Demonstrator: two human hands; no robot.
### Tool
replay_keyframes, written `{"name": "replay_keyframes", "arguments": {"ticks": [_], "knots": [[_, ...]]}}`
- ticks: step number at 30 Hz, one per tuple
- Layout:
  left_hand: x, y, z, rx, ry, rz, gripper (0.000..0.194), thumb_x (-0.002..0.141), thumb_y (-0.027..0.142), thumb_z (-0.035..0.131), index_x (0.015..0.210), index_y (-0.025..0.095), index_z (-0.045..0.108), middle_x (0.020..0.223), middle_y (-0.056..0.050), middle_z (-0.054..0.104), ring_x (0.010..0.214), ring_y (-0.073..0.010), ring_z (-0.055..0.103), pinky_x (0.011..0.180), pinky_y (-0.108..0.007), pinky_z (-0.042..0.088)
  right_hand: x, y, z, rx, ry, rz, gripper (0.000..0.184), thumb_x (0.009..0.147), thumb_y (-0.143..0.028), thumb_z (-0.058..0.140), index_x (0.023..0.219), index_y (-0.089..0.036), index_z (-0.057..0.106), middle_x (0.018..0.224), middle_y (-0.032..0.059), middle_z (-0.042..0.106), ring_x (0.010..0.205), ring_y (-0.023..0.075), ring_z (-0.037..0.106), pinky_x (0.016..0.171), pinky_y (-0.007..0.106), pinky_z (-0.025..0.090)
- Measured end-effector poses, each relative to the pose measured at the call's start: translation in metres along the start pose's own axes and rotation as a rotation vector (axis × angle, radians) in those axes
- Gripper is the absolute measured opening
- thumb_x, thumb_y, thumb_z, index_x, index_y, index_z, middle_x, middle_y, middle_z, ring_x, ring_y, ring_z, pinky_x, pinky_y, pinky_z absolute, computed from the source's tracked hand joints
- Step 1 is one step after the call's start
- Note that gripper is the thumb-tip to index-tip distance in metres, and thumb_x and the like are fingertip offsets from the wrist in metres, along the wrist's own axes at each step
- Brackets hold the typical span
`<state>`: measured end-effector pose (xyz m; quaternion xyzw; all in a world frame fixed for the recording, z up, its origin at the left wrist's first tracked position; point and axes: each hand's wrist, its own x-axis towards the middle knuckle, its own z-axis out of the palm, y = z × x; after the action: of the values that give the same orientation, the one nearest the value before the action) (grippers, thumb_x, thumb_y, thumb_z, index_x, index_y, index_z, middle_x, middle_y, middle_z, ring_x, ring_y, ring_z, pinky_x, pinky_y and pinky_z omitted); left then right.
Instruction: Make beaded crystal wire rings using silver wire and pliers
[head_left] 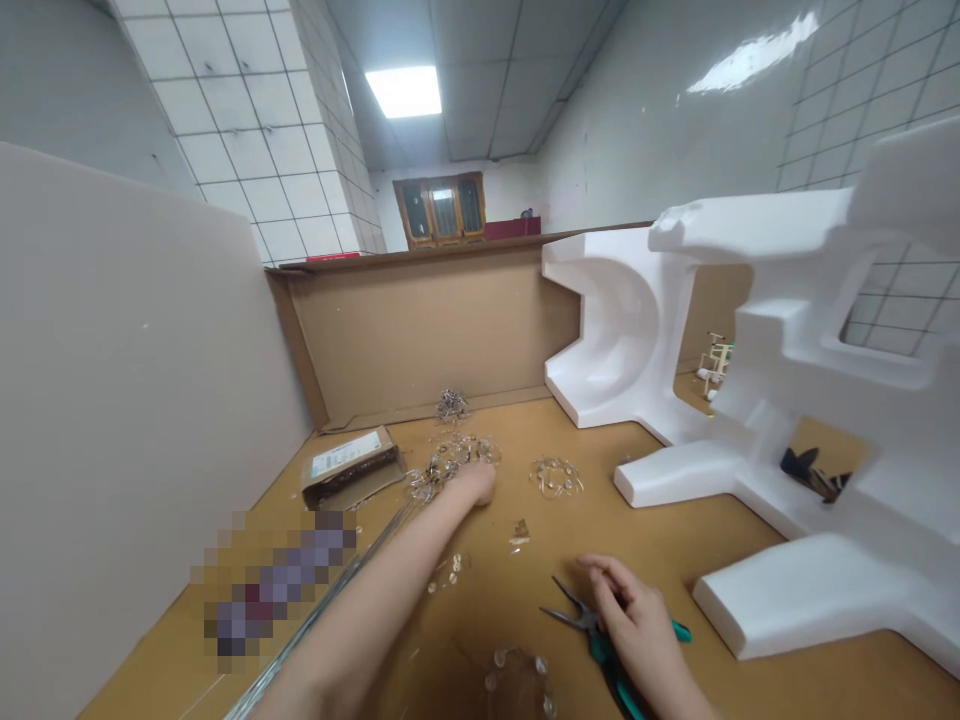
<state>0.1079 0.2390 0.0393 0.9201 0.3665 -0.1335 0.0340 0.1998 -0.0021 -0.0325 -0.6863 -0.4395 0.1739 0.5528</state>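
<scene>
At right, grip (pixel 637 615) loosely holds pliers (pixel 604 656).

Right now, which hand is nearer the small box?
Left. The left hand is a little right of the small box; the right hand is much farther right and nearer the wearer, at the pliers.

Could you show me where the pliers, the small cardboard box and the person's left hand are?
Pliers (pixel 602 652): head view, on a green handle near the pivot.
Small cardboard box (pixel 345 456): head view, on its pale label.
Left hand (pixel 475 484): head view, on the back of the hand.
</scene>
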Motion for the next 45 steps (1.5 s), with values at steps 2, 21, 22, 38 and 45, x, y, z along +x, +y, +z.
{"name": "replay_keyframes", "arguments": {"ticks": [2, 21, 22, 38, 45], "knots": [[-0.018, 0.004, -0.003, -0.092, 0.015, 0.044, 0.025, 0.082, 0.025, 0.049, 0.101, 0.009, 0.054, 0.101, -0.011, 0.056, 0.088, -0.0181, 0.055, 0.074, -0.031, 0.046, 0.002, 0.000, -0.001, 0.098, 0.024, 0.040, 0.038, 0.075, -0.047, 0.048, 0.089, -0.016, 0.065, 0.049, -0.0013, 0.054, 0.049, 0.0138, 0.049, 0.048, 0.023, 0.039], [-0.150, 0.067, 0.074, -0.643, 0.165, 0.298, 0.016, 0.073, 0.025, 0.045, 0.082, 0.018, 0.056, 0.069, 0.003, 0.059, 0.057, -0.0066, 0.047, 0.051, -0.015, 0.035, -0.016, -0.024, 0.018, 0.449, -0.293, 0.126, 0.033, 0.059, -0.048, 0.066, 0.067, -0.017, 0.063, 0.051, 0.0005, 0.058, 0.049, 0.0127, 0.052, 0.050, 0.025, 0.043], [-0.150, 0.066, 0.073, -0.657, 0.143, 0.304, 0.018, 0.074, 0.027, 0.046, 0.085, 0.018, 0.057, 0.071, 0.002, 0.060, 0.058, -0.0068, 0.048, 0.052, -0.015, 0.036, -0.015, -0.024, 0.017, 0.445, -0.282, 0.131, 0.034, 0.058, -0.050, 0.066, 0.065, -0.016, 0.063, 0.053, 0.0014, 0.059, 0.049, 0.0133, 0.053, 0.050, 0.025, 0.044], [-0.144, -0.051, 0.059, 0.046, -0.015, -0.323, 0.025, 0.059, 0.010, 0.055, 0.083, 0.009, 0.065, 0.094, -0.021, 0.063, 0.092, -0.0341, 0.058, 0.077, -0.043, 0.045, -0.006, -0.008, 0.006, 0.623, -0.213, 0.220, 0.028, 0.061, -0.040, 0.070, 0.074, -0.016, 0.063, 0.065, 0.0019, 0.061, 0.050, 0.0103, 0.052, 0.050, 0.023, 0.042], [-0.136, -0.050, 0.058, -0.094, -0.058, -0.322, 0.016, 0.055, 0.010, 0.055, 0.070, 0.010, 0.062, 0.088, -0.022, 0.064, 0.091, -0.0370, 0.058, 0.077, -0.049, 0.043, -0.007, -0.014, 0.005, 0.596, -0.175, 0.235, 0.032, 0.057, -0.043, 0.071, 0.072, -0.016, 0.062, 0.063, 0.0020, 0.061, 0.049, 0.0111, 0.051, 0.050, 0.025, 0.041]]}}
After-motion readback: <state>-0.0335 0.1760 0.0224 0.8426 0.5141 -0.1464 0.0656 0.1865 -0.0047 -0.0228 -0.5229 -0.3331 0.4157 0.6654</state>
